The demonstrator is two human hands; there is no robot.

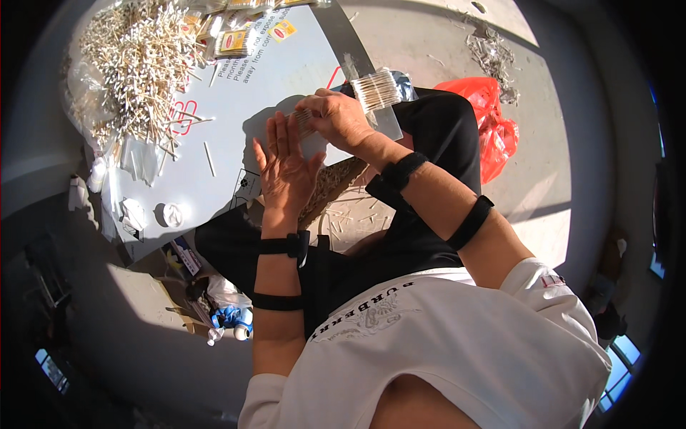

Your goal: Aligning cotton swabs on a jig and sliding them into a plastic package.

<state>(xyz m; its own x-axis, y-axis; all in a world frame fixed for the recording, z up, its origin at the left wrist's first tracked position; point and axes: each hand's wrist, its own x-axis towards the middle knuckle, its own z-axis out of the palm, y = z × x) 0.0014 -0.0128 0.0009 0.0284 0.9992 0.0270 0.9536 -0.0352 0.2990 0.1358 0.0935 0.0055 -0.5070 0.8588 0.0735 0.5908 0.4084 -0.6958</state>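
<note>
A flat row of cotton swabs [304, 123] lies at the near right part of the grey board [229, 121], between my hands. My right hand [341, 123] is closed, its fingertips pinching the right end of that row. Beside the row's left end, my left hand [287, 171] is stretched out flat with fingers extended, the fingertips at its edge. My fingers partly cover the row. Just right of my right hand, another bundle of cotton swabs [376, 91] sits near the board's edge. A large loose heap of cotton swabs [143, 64] covers the far left.
Filled packs [232, 43] with yellow labels lie at the far edge. A white round object [172, 214] stands at the near left. A red plastic bag [482, 107] rests on the floor at right. Scattered swabs [350, 222] lie below the board, between my legs.
</note>
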